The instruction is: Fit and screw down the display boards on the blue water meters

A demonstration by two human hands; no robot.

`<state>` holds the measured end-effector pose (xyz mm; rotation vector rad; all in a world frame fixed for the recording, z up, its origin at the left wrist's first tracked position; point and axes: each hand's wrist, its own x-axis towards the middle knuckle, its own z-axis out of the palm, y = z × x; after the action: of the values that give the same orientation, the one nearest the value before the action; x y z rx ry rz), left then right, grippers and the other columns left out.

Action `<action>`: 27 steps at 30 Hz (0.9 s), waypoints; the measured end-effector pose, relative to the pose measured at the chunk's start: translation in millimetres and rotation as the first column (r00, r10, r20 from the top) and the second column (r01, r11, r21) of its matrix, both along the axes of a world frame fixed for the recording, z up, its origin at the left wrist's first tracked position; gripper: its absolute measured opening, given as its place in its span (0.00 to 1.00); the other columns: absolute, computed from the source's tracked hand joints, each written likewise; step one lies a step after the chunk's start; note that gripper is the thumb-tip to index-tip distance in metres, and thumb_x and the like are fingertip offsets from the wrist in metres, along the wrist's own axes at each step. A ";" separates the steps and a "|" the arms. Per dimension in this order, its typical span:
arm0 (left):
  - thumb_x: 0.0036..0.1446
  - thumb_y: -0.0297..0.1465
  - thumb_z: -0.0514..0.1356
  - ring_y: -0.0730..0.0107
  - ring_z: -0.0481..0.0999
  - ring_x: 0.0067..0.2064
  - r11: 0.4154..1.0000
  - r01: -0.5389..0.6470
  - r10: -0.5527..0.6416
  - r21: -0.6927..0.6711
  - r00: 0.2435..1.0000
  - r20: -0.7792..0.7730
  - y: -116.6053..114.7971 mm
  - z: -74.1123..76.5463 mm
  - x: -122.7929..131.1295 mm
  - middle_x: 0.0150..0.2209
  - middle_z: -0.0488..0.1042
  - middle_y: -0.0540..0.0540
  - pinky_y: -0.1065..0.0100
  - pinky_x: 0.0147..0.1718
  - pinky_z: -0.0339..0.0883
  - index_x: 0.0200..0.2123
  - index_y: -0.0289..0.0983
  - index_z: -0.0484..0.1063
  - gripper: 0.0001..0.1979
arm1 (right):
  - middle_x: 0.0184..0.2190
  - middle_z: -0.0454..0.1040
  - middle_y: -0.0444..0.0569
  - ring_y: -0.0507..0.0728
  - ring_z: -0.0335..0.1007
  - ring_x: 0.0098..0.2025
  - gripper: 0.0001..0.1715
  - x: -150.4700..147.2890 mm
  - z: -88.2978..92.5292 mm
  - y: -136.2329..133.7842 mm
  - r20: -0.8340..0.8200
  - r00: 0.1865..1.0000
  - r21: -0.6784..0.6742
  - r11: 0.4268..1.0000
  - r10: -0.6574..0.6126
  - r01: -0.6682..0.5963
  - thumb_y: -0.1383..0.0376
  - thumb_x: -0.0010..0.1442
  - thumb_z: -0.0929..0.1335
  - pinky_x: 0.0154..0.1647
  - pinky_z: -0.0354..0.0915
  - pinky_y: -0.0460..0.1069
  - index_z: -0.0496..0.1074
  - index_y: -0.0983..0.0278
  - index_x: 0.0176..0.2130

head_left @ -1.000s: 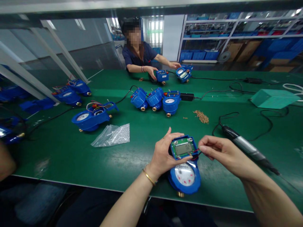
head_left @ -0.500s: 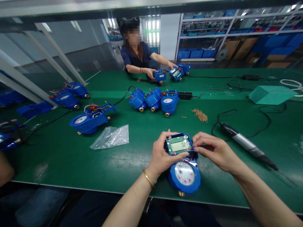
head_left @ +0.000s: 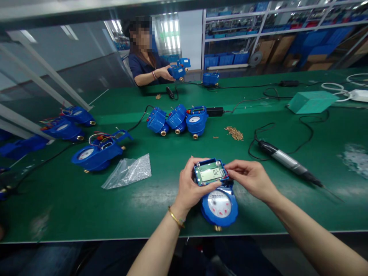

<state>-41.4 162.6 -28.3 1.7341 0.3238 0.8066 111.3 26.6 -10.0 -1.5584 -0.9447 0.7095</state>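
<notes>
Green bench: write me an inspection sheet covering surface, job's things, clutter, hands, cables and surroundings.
Surface: green bench, glare patches near the front.
Job's things: meter near the front edge; its display seemingly reads 0.2.
Clutter: plastic bag, brass bits and driver.
Hands: left hand grips the display; right hand has fingertips at its right side, grip unclear.
Cables: black cord loops beside the driver.
Surroundings: co-worker opposite; shelves beyond.

The right hand [head_left: 251, 178] drew in, bringing the red wire [head_left: 226, 175] to the display box [head_left: 209, 174]. Near the far edge of the table [head_left: 115, 214], a co-worker [head_left: 145, 67] gathered two meters [head_left: 176, 72] together, leaving a third meter [head_left: 211, 79] apart.
</notes>
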 end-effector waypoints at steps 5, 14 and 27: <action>0.44 0.41 0.75 0.60 0.76 0.49 0.997 0.013 -0.013 -0.082 1.000 -0.003 -0.6 -2.7 1.4 0.45 0.77 0.46 0.60 0.55 0.66 0.47 0.40 0.73 0.28 | 0.38 0.82 0.49 0.56 0.80 0.37 0.14 2.1 2.0 -9.0 0.152 0.983 0.064 0.991 0.106 -0.116 0.62 0.56 0.75 0.40 0.75 0.46 0.81 0.62 0.43; 0.42 0.40 0.75 0.62 0.78 0.45 0.986 0.049 -0.047 -0.157 0.999 0.013 2.5 2.0 4.1 0.44 0.77 0.46 0.65 0.45 0.72 0.44 0.38 0.71 0.27 | 0.44 0.81 0.53 0.60 0.81 0.44 0.24 19.2 7.4 -11.2 0.205 0.922 0.041 0.938 0.329 -0.344 0.54 0.62 0.72 0.45 0.76 0.51 0.77 0.63 0.53; 0.40 0.42 0.75 0.60 0.80 0.45 0.977 0.103 -0.105 -0.185 0.995 0.003 7.4 5.1 4.1 0.43 0.78 0.46 0.63 0.44 0.75 0.43 0.38 0.71 0.28 | 0.27 0.76 0.48 0.53 0.72 0.30 0.17 26.9 -4.1 21.2 0.448 0.863 0.210 0.912 0.231 -0.353 0.56 0.65 0.69 0.33 0.67 0.48 0.79 0.63 0.30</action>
<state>-37.2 170.0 -23.2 1.5668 0.3000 0.6738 138.2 47.8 -14.1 -1.3375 -1.5620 0.4240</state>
